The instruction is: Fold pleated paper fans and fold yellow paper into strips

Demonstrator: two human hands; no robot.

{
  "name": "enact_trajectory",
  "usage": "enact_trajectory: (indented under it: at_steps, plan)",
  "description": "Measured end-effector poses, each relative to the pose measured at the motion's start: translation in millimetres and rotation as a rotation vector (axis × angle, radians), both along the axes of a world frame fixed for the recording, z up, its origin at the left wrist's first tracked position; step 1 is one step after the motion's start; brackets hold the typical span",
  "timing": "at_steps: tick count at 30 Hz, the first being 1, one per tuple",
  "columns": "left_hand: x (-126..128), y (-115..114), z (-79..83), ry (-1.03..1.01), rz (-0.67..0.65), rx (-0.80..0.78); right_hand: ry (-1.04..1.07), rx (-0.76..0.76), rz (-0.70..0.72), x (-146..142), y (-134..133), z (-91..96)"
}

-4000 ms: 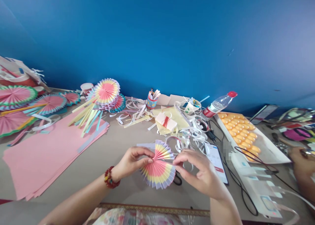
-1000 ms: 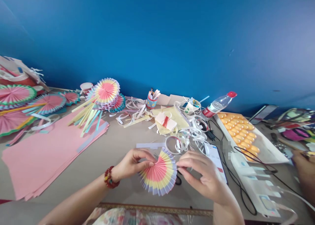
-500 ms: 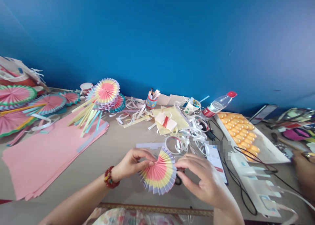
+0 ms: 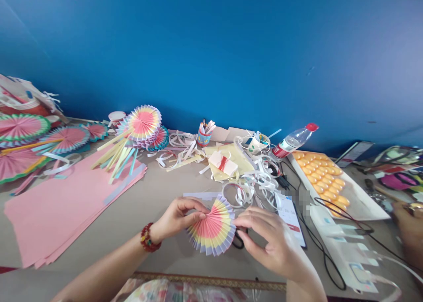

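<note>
Pleated paper fan: spread in a partial round above the table (image 4: 158,258), pink at the heart, then a yellow band and a lilac rim (image 4: 213,229); it sits between the two hands, most of its body beyond the left fingertips.
Left hand: thumb and forefinger pinch the fan at its pink inner point, where the pleats gather — the pleats fan out from there to the right and down (image 4: 183,216).
Right hand: forefinger tip at the fan's right rim, thumb just below and slightly apart; whether it pinches a pleat I cannot tell (image 4: 264,238).
Bead bracelet: on the left wrist, left of the fan (image 4: 150,237).
Lilac strip: flat, just behind the fan (image 4: 200,195).
Phone: right of the fan, beyond the right hand (image 4: 291,218).
Curled white strips: behind the fan and to its right (image 4: 261,183).
Wrapped bundle: farther behind the fan, on yellow paper (image 4: 214,175), with a red band round its middle (image 4: 214,161).
Pink sheets: stacked well left of the fan (image 4: 59,209).
Round fans: behind the pink sheets, left of and beyond the fan — several, some with stick handles (image 4: 144,122).
Bottle: tilted, red-capped, far behind the fan to the right (image 4: 294,141).
Another person's hand: well right of the fan, blurred (image 4: 410,227).
</note>
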State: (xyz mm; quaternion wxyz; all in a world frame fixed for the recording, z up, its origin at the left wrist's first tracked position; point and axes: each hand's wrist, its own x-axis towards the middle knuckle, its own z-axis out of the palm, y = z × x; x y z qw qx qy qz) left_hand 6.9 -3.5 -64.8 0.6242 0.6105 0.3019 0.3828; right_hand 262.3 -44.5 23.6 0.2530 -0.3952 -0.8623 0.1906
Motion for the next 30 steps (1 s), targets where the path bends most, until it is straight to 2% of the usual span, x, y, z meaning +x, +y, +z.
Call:
enact_trajectory:
  at_steps: [6,16,24,30]
  plan:
    - [1,0,0.5,-0.059,0.063,-0.088,-0.029,0.018,0.001,0,-2,-2.5]
    - [2,0,-4.8,-0.118,0.162,-0.221,0.001,0.156,-0.052,-11,-3,-23.5]
    - [2,1,-4.3,-0.139,0.16,-0.289,0.138,0.235,-0.054,-14,2,-29.2]
    - [5,1,-2.2,-0.231,0.158,-0.435,0.085,0.243,-0.078,-13,5,-38.3]
